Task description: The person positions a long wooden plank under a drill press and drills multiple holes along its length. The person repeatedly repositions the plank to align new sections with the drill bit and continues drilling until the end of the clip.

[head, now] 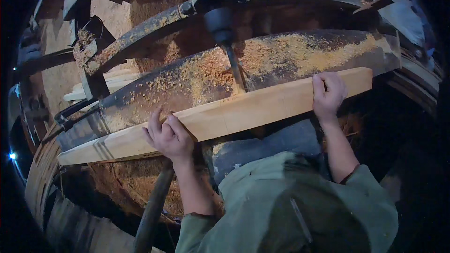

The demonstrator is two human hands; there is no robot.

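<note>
A long squared wooden beam (246, 110) lies across the front of a drilling machine's table (130, 95). My left hand (170, 135) grips it left of the middle, thumb on the near face and fingers over the top. Toward the right end, my right hand (328, 93) is closed over the beam's upper edge. Between the hands, a drill bit (233, 65) in a dark chuck (218, 21) comes down to the beam's far upper edge. Whether its tip is inside the wood is hidden. Faint pencil-like lines cross the beam's near face.
Wood chips (281, 54) cover much of the table behind the beam. A curved metal bar (147, 24) spans behind the bit. A clamp-like metal piece (70, 116) sits at the table's left end. Below, a round pole (154, 203) slants down; stacked wood strips (42, 175) lie left.
</note>
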